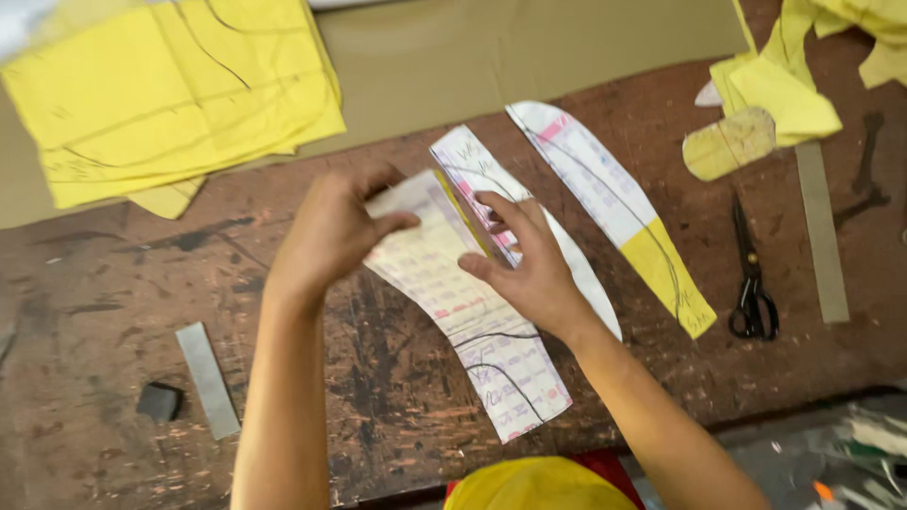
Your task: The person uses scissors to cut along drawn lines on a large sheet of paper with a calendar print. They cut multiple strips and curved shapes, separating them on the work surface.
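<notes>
Worn brown counter (123, 274): my left hand (331, 231) and right hand (529, 264) pinch a stack of paper patterns (453, 283); scissors (753, 274) lie unused right of it, so cutting seems undone.

No packages, labels, signs or screens show on the workbench (142, 283).

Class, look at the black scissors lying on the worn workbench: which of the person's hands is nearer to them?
The right hand is nearer. It rests on the curved paper patterns, just left of the scissors. The left hand grips the patterns' far side, farther away.
</notes>
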